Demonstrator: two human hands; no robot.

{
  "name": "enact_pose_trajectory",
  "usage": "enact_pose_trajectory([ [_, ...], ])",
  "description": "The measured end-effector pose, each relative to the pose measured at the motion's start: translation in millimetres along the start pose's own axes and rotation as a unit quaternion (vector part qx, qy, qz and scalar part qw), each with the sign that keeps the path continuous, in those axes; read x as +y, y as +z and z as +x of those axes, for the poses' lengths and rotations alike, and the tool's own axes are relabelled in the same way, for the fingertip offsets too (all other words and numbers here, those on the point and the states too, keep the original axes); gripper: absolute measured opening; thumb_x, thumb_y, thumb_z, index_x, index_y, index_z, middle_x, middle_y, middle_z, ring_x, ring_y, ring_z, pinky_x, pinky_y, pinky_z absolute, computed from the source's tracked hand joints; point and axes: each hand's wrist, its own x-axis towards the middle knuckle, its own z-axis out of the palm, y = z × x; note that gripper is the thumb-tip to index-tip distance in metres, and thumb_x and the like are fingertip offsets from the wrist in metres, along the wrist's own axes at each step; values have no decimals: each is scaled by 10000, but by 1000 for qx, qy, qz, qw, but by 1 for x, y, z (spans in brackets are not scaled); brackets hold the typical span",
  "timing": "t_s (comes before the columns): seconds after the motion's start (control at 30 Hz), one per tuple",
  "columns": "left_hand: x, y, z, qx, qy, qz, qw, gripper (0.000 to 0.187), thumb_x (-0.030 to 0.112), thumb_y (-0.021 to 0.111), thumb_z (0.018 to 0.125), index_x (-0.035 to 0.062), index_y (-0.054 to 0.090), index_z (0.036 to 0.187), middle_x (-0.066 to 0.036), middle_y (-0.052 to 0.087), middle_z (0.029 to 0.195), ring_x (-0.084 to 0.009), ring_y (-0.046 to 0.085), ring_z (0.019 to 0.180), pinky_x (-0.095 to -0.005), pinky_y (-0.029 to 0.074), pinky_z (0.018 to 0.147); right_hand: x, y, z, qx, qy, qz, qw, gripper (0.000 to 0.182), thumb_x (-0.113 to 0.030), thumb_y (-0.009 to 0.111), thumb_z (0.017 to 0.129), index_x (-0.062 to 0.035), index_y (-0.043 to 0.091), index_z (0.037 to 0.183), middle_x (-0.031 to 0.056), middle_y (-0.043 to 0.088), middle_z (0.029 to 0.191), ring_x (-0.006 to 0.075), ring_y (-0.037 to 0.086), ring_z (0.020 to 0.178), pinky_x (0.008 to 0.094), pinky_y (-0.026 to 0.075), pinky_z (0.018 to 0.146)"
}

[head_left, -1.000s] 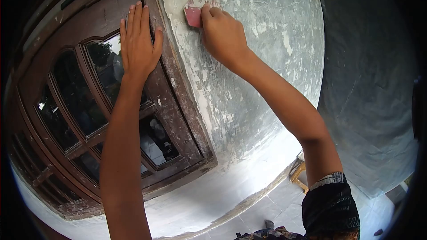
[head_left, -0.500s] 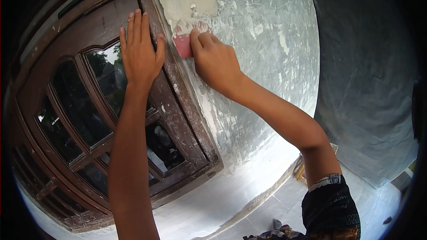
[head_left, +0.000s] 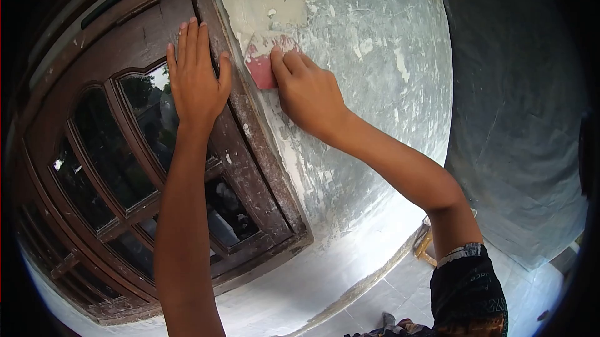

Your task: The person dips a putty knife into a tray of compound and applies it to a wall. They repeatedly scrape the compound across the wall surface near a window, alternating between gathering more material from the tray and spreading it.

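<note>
My right hand [head_left: 312,90] grips a pink scraper [head_left: 263,73], a flat plastic spreader smeared with pale filler along its upper part. The scraper lies against the wall [head_left: 375,80], close to the window frame's edge. Patchy grey and cream filler covers this wall. My left hand [head_left: 199,84] rests flat with fingers stretched upward on the brown wooden window [head_left: 150,37], near its right side. Nothing is held in that hand.
Dark glass panes [head_left: 103,143] sit between the window's wooden bars. A large dark sheet [head_left: 512,105] hangs at the right. Below are a pale tiled floor [head_left: 375,306] and a small wooden object [head_left: 426,249] by the wall's foot.
My right hand and the scraper have shifted slightly down and to the right along the wall. My left hand stays on the window with little movement.
</note>
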Motion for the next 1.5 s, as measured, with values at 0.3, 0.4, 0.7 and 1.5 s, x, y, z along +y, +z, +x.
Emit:
enact_pose_trajectory([
  [0.3, -1, 1, -1, 6, 0, -3, 1000, 559, 238, 553, 983, -6, 451, 1476, -179, 424, 1562, -333, 326, 1495, -552, 201, 1219, 38, -11, 45, 72, -7, -9, 997, 510, -26, 685, 737, 36, 587, 1233, 108, 606, 948, 291, 650, 881, 396, 560, 625],
  [0.4, 0, 0, 0, 7, 0, -6, 1000, 559, 233, 558, 980, -6, 453, 1474, -177, 427, 1560, -333, 329, 1494, -552, 204, 1217, 36, 4, 23, 53, -27, -23, 998, 470, -28, 655, 767, 53, 587, 1224, 110, 606, 955, 285, 649, 888, 382, 565, 627],
  [0.7, -1, 1, -1, 11, 3, -4, 1000, 556, 232, 573, 959, -13, 482, 1450, -183, 451, 1541, -332, 356, 1479, -551, 221, 1212, 28, -23, 19, 63, -5, 26, 998, 522, -11, 678, 740, -7, 580, 1253, 98, 601, 964, 288, 645, 897, 409, 550, 604],
  [1.5, 0, -1, 0, 5, -6, -4, 1000, 544, 228, 563, 974, 8, 477, 1464, -163, 435, 1563, -331, 342, 1490, -546, 206, 1215, 20, -15, -21, -5, -52, 29, 998, 481, -4, 629, 786, 54, 564, 1260, 104, 579, 905, 275, 651, 861, 373, 564, 595],
])
